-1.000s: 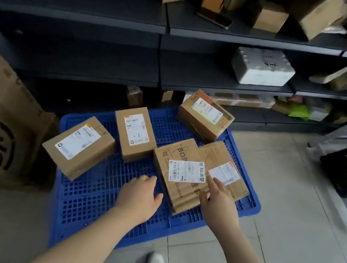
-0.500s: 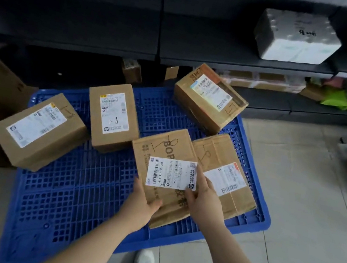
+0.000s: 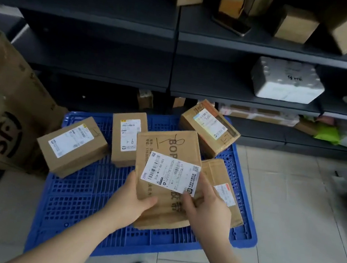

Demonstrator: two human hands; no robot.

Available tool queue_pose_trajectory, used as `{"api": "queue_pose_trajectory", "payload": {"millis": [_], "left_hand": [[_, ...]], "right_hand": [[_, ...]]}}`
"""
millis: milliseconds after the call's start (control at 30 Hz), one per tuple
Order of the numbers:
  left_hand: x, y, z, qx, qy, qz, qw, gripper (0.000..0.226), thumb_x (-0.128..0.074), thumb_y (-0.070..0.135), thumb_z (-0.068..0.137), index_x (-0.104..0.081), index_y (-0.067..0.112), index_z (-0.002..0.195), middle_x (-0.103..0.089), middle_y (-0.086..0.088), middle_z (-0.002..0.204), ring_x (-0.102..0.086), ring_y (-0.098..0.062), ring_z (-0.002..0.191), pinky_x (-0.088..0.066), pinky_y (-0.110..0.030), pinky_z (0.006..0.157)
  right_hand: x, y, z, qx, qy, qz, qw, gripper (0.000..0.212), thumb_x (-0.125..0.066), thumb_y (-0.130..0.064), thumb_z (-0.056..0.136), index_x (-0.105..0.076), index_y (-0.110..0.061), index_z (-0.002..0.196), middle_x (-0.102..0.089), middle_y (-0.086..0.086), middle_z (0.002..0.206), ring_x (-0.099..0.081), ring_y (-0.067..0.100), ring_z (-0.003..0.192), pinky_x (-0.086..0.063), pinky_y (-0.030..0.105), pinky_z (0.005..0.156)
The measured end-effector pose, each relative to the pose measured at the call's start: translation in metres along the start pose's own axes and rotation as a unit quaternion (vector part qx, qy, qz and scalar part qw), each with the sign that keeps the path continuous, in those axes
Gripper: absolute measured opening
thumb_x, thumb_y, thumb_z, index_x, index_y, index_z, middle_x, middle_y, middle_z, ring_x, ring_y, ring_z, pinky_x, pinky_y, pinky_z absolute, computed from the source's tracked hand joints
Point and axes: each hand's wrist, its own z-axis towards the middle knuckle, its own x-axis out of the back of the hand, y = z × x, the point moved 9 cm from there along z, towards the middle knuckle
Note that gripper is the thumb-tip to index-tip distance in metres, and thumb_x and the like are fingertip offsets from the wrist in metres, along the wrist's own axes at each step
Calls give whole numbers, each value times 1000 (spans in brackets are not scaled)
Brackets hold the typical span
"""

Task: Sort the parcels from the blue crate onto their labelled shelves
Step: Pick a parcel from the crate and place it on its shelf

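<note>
Holding the flat parcel (image 3: 166, 146) with my left grip (image 3: 132, 202) and right grip (image 3: 208, 210) both curled on its near end; looks floppy, could sag and slip out.

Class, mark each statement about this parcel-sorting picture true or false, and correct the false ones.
1. The left hand and the right hand both hold the flat brown parcel. True.
2. The white foam box sits on the blue crate. False: it sits on a dark shelf behind the crate.
3. The held parcel bears a white label with barcodes. True.
4. The large carton stands to the right of the crate. False: it stands to its left.
</note>
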Motion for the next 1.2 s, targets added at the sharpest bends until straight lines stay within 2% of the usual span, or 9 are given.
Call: {"api": "queue_pose_trajectory", "payload": {"millis": [267, 467, 567, 633, 733, 867, 1000, 1100, 1200], "left_hand": [[127, 38, -105, -79, 156, -89, 980, 64, -73, 35, 81, -38, 44, 133, -58, 24, 120, -56, -1, 110, -48, -34, 95], [232, 28, -204, -137, 308, -103, 936, 66, -69, 47, 80, -34, 51, 135, -58, 31, 120, -56, 2, 111, -50, -36, 95], [279, 1, -258, -137, 375, -108, 910, 78, -66, 63, 71, -30, 52, 139, -55, 27, 127, -54, -3, 116, -49, -41, 96], [308, -23, -295, -136, 411, -118, 893, 80, -64, 66, 68, -31, 51, 139, -56, 26, 127, -55, -4, 116, -50, -41, 96], [345, -62, -357, -134, 459, -130, 869, 74, -67, 58, 71, -33, 53, 137, -59, 26, 123, -57, -3, 114, -50, -41, 95], [385, -121, -437, -110, 516, -137, 838, 74, -71, 41, 80, -28, 54, 139, -59, 28, 120, -56, 1, 112, -49, -36, 96], [414, -179, -508, -79, 558, -140, 814, 75, -71, 41, 80, -27, 55, 139, -59, 30, 118, -56, 2, 110, -51, -36, 94], [431, -215, -554, -64, 588, -144, 793, 72, -71, 39, 81, -28, 57, 137, -60, 30, 117, -58, 2, 108, -52, -37, 92], [445, -241, -595, -52, 620, -147, 769, 75, -71, 37, 82, -25, 56, 139, -59, 31, 117, -56, 3, 109, -51, -33, 92]], "right_hand": [[65, -161, -33, 173, 63, 1, 983, 59, -50, -51, 88, -34, -34, 142, -60, -16, 112, -58, 5, 94, -53, 28, 65], [73, -286, -83, 294, 81, 35, 952, 57, -56, -46, 87, -40, -32, 140, -61, -15, 115, -58, 3, 93, -46, 19, 61], [64, -346, -120, 353, 67, 53, 932, 56, -57, -44, 88, -40, -31, 140, -60, -16, 118, -58, 1, 92, -36, 7, 58], [53, -386, -149, 387, 53, 64, 918, 57, -57, -43, 88, -39, -32, 140, -60, -15, 119, -58, 2, 95, -37, 7, 61], [32, -440, -199, 429, 42, 83, 899, 56, -59, -43, 87, -41, -33, 139, -61, -15, 119, -59, 3, 98, -44, 16, 70], [-5, -500, -272, 464, 4, 106, 880, 56, -60, -44, 86, -42, -34, 138, -62, -15, 118, -60, 4, 95, -45, 20, 71], [-45, -548, -339, 495, -33, 135, 858, 55, -61, -46, 85, -43, -38, 136, -66, -13, 109, -62, 6, 79, -41, 20, 64], [-69, -580, -384, 518, -63, 147, 841, 57, -61, -46, 85, -43, -36, 137, -66, -12, 111, -63, 8, 83, -47, 24, 70], [-86, -612, -423, 547, -80, 146, 821, 57, -60, -46, 85, -42, -37, 138, -66, -11, 106, -58, 4, 76, -43, 23, 65]]}}
